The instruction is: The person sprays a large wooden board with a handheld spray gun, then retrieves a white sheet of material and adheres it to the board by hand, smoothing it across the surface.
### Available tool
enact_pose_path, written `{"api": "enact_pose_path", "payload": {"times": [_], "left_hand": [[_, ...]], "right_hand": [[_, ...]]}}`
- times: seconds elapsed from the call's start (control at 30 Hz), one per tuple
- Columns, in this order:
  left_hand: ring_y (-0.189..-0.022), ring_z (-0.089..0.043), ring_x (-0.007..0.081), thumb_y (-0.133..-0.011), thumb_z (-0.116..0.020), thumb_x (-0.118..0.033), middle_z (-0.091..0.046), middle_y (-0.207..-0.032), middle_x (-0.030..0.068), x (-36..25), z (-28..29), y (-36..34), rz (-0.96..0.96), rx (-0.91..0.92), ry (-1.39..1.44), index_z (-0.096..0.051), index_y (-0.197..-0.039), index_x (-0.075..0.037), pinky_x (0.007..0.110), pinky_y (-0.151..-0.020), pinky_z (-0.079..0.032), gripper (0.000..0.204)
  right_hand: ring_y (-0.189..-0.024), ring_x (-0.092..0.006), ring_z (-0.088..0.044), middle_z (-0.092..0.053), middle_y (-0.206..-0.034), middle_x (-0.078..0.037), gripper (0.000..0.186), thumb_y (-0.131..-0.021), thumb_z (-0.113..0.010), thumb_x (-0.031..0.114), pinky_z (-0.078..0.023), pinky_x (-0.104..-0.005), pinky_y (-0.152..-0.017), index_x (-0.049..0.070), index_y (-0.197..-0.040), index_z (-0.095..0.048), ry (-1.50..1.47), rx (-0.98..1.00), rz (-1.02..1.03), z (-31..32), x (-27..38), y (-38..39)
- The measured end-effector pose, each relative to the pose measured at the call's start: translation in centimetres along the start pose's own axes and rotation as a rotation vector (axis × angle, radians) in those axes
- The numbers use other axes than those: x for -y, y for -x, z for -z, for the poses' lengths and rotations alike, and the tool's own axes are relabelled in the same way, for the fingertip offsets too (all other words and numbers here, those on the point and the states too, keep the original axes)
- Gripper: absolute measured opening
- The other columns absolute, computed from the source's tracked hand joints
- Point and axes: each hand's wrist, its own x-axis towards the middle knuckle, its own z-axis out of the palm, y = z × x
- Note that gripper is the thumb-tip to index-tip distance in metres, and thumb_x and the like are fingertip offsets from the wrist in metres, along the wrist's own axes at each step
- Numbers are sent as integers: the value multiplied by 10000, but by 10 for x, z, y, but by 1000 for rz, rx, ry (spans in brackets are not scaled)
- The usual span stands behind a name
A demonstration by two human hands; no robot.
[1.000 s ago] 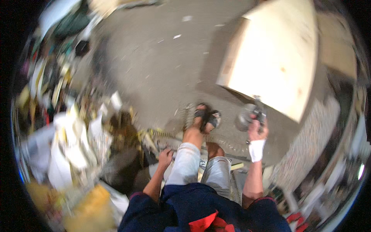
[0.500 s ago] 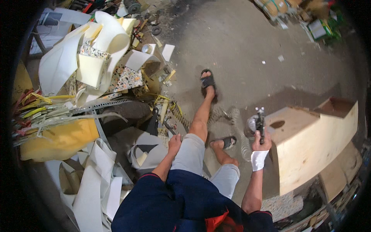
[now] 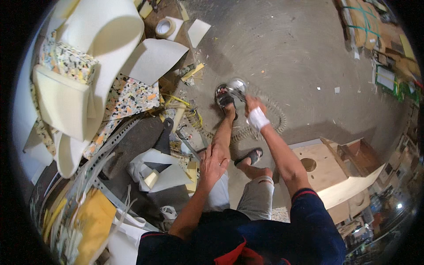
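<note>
- Fingers of the right hand are closed around the handle of a spray gun, a dark-bodied tool with a silvery cup; motion blur hides the exact trigger grip.
- The spray gun now appears above the left sandal, whereas half a second ago it was beside the wooden box; contact with the sandal cannot be judged from this angle.
- Fingers of the left hand are extended and slightly spread, grasping nothing visible. The hand lies across the left leg near the knee; earlier it was at the side of the thigh.
- The wooden box, with its round hole, lies at lower right, well apart from the tool. The shift appears to mean that the box is, for the moment, not being worked on.
- A coiled hose curves over the floor just beside the right hand, now in a wide loop; its joint with the tool is unclear.
- The view has also turned: speckled foam and a roll of tape show larger at left.
</note>
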Motion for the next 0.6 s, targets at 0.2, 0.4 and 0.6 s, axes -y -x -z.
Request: {"api": "enact_pose_path", "payload": {"times": [0.2, 0.4, 0.6], "left_hand": [[-1283, -454, 475, -834, -689, -364, -406, -1435, 303, -5, 0, -9, 203, 65, 160, -368, -1449, -10, 493, -1077, -394, 779], [-1258, -480, 476, -831, -706, -342, -438, -1403, 302, -17, -25, -2, 204, -111, 206, -423, -1425, -37, 523, -965, -497, 725], [-1235, -491, 477, -824, -702, -355, -435, -1403, 304, -43, -52, 2, 324, -157, 239, -426, -1420, -30, 539, -947, -500, 733]], "right_hand": [[-1092, -364, -599, -664, -1132, -129, 227, -854, -616, 185, -536, -442, -873, 108, -1067, -591, 110, 304, 157, -73, 32, -124], [-1232, -317, -550, -612, -1313, -88, 331, -928, -522, 150, -518, -405, -971, 149, -1249, -601, 194, 375, 282, -124, 51, -147], [-1171, -330, -581, -643, -1218, -91, 317, -862, -596, 147, -534, -406, -922, 124, -1177, -624, 173, 308, 437, -153, 34, -152]]}}
